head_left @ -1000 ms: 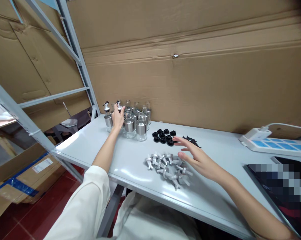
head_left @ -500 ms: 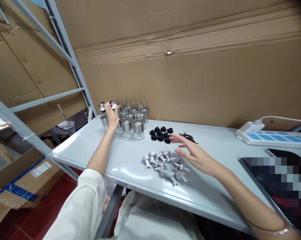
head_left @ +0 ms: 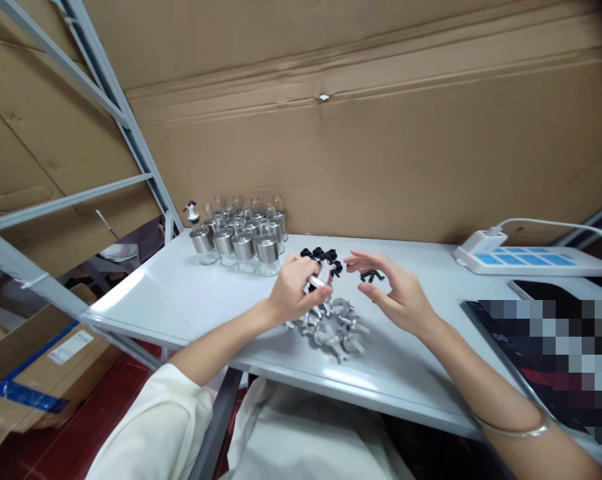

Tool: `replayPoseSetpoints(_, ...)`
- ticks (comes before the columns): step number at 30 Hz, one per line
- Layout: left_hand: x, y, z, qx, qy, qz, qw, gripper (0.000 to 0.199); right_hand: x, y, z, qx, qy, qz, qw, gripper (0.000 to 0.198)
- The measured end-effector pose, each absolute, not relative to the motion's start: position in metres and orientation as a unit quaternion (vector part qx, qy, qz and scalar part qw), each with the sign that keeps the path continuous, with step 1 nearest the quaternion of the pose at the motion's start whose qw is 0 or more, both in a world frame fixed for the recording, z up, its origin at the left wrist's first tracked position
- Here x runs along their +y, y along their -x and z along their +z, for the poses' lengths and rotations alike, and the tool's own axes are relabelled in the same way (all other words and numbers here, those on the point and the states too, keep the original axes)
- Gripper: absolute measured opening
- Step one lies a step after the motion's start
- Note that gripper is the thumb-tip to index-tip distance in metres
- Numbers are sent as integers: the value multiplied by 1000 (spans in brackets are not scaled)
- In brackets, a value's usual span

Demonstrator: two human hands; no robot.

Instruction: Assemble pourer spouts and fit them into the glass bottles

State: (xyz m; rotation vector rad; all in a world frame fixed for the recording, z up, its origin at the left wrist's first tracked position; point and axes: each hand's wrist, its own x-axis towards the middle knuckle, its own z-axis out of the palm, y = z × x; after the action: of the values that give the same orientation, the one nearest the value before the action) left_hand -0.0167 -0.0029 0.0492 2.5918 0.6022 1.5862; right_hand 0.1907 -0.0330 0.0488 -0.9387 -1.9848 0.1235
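Over the pale table hovers the right hand, fingers parted and released; the left hand is pinched closed. Glass bottles stand clustered farther left, contents unclear from here, one spout-topped. Those pinching fingers grip a silver piece near other silver parts.

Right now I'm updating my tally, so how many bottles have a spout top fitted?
1: the spout-topped bottle, standing at the left end of the front row. The other bottles show none, though those behind are partly hidden.
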Motion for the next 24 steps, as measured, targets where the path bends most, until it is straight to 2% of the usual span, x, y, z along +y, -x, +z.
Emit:
replayPoseSetpoints(5,-21,8,31,183,-849,462,180,58,-32,-189,47,-840,298,-67,449,56)
replayPoseSetpoints(9,-16,6,24,203,-850,406,267,60,-30,-185,45,-856,249,-145,429,45)
replayPoseSetpoints(13,-16,4,23,221,-847,375,306,61,-31,-183,45,-865,231,-195,399,40)
replayPoseSetpoints(18,-29,3,24,172,-850,254,428,39,-35,-175,48,-884,192,-245,349,48)
replayPoseSetpoints(21,-34,4,28,165,-832,209,487,32,-38,-169,48,-884,176,-244,359,50)
replayPoseSetpoints(24,-36,5,32,156,-836,189,492,28,-42,-166,46,-875,159,-250,384,50)
